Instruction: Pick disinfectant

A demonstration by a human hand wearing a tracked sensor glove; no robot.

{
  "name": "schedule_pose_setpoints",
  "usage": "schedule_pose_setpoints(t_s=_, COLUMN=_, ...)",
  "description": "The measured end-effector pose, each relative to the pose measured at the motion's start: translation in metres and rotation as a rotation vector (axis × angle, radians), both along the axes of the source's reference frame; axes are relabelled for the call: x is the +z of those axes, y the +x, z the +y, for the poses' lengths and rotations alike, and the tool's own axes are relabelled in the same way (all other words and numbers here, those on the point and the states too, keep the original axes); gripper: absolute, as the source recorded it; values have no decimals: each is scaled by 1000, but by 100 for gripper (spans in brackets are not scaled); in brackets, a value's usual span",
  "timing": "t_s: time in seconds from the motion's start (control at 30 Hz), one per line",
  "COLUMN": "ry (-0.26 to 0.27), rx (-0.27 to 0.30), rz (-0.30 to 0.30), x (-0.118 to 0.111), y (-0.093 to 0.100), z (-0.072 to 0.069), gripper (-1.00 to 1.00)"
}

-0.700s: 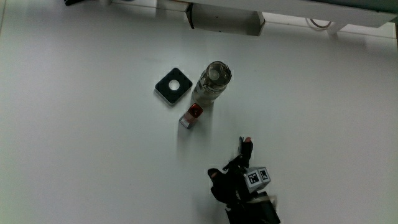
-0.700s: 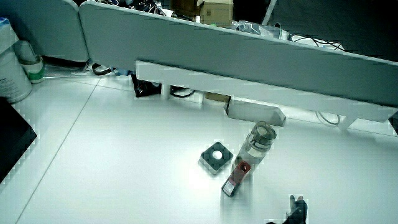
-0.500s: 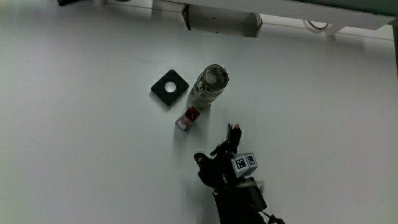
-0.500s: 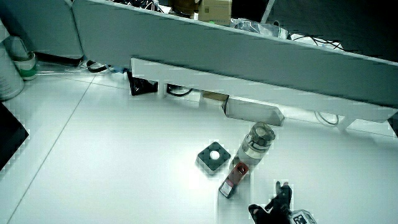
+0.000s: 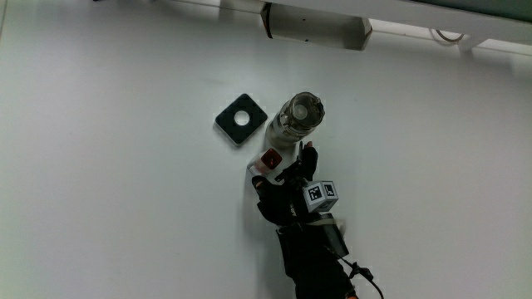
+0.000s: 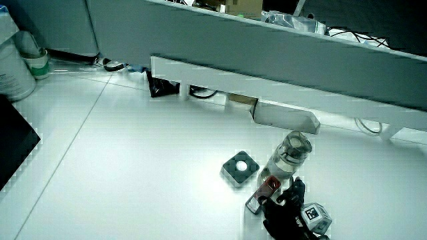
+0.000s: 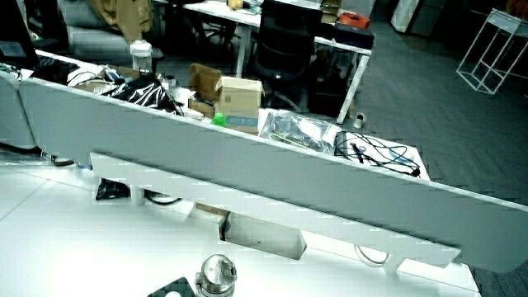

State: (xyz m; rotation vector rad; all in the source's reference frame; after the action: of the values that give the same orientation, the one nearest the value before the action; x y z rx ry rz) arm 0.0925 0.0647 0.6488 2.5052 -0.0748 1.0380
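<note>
A small flat bottle with a red cap (image 5: 268, 159) lies on the white table (image 5: 125, 208), close beside a tall clear bottle with a silver cap (image 5: 297, 116). The gloved hand (image 5: 287, 188) has reached the small bottle from the person's side and covers its nearer end. The fingers (image 5: 308, 153) are spread, and one tip lies at the tall bottle's foot. In a side view the hand (image 6: 285, 212) sits just nearer to the person than the small bottle (image 6: 267, 190) and the tall bottle (image 6: 291, 152). I see no closed grasp.
A black square block with a white round centre (image 5: 241, 119) lies beside the tall bottle, and shows in a side view as the block (image 6: 239, 167). A low partition (image 6: 280, 63) with a white box (image 5: 316, 26) at its foot runs along the table's edge. White tubs (image 6: 17, 60) stand at a corner.
The hand has moved away from the person, toward the two bottles, and now covers the small red-capped bottle's nearer end. The bottles and the black block have not moved.
</note>
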Motion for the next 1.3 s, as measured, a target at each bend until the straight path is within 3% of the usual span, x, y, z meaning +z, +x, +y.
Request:
schedule_pose_setpoints(t_s=0.03, ry=0, rx=16, rz=5, x=0, y=-1, z=1, gripper=7)
schedule_pose_setpoints(t_s=0.1, ry=50, rx=83, rz=39, x=-7, y=-2, z=5, gripper=13)
schedule_pose_setpoints(t_s=0.37, ry=84, rx=105, rz=33, x=-11, y=-4, z=2, gripper=40)
schedule_pose_setpoints(t_s=0.5, ry=167, rx=157, rz=39, x=-17, y=-3, z=3, gripper=53)
schedule_pose_setpoints(t_s=0.73, ry=241, rx=227, rz=54, x=-20, y=2, z=4, gripper=77)
schedule_pose_setpoints(t_s=0.87, ry=264, rx=243, rz=61, x=-19, y=0, z=2, gripper=90)
schedule_pose_setpoints(t_s=0.97, ry=275, rx=226, rz=104, x=-25, y=-1, z=-1, gripper=100)
schedule_pose_setpoints(t_s=1.3, ry=312, rx=215, rz=124, x=-22, y=9, z=4, gripper=100)
